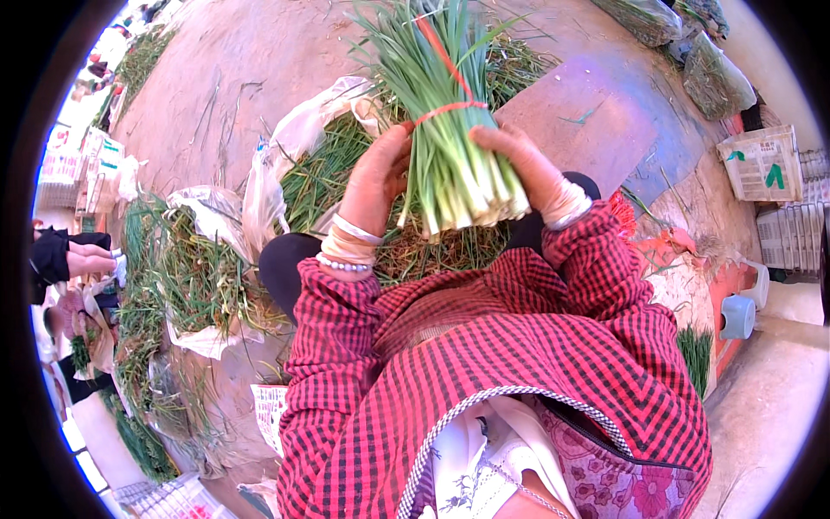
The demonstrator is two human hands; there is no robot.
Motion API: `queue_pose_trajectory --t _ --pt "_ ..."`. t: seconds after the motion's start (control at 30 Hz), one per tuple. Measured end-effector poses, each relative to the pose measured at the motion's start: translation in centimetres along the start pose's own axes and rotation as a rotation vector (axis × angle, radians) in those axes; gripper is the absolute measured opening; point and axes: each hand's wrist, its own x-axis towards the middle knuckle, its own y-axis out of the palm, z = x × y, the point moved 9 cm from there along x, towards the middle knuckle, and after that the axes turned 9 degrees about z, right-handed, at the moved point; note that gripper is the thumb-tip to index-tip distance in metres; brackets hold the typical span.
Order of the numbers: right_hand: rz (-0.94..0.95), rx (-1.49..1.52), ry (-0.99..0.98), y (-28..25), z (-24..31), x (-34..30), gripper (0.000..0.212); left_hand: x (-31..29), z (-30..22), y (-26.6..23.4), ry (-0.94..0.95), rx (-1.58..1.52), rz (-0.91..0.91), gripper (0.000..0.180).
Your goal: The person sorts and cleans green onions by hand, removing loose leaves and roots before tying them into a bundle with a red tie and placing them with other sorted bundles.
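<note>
Head view: your left hand (376, 180) and right hand (525, 166) hold the green bundle (454, 151) from both sides; squeeze softly and keep the white ends (474, 213) even.

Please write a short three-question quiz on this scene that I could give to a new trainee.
1. Multiple choice: what do the left hand and the right hand hold between them?
A) a blue cup
B) a bundle of green stalks
C) a white crate

2. True or false: the pale ends of the bundle point away from the person's checked jacket.

3. Fill in the blank: a beaded bracelet circles the person's ____ wrist.

Key:
1. B
2. False; they point toward the jacket.
3. left
</note>
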Motion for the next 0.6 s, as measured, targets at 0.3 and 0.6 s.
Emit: queue_pose_trajectory --t 0.3,0.6 --pt "0.356 0.505 0.296 10.6 -3.9 -2.6 0.059 -1.3 -0.2 2.2 0.277 -0.663 0.416 0.099" --pt "0.301 -0.681 0.541 1.4 -6.7 -5.0 0.055 -2.5 -2.8 -10.1 0.494 -0.584 -0.096 0.046"
